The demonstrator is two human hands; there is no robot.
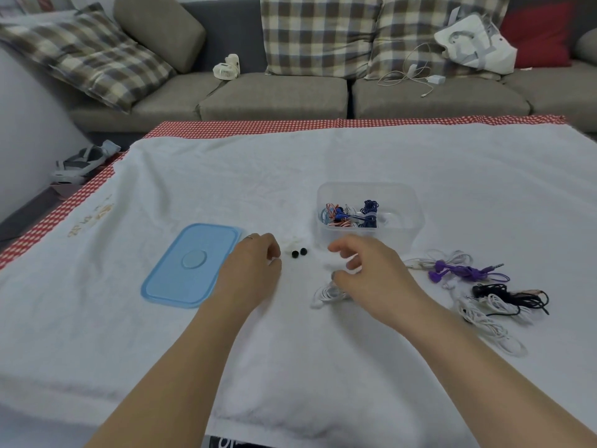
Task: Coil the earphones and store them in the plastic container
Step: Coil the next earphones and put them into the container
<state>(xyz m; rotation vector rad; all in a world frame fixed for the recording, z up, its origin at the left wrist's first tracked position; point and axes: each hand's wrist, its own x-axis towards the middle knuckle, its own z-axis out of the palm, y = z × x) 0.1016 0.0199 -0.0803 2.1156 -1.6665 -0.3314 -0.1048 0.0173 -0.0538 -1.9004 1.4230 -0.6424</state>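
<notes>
A clear plastic container (416,208) stands on the white cloth and holds several coiled earphones in blue, orange and white. Just in front of it, a white pair of earphones (326,294) lies on the cloth; its two black-tipped buds (298,252) rest between my hands. My left hand (250,270) sits with fingers curled at the buds' end of the white cable. My right hand (368,270) hovers over the white bundle with fingers loosely bent; whether it holds the cable is hidden. To the right lie purple earphones (465,271), black earphones (504,294) and more white earphones (487,321).
The container's blue lid (190,265) lies flat at the left of my left hand. The table's white cloth (290,350) has a red checked border. A sofa with cushions, a small fan and a charger cable stands behind the table.
</notes>
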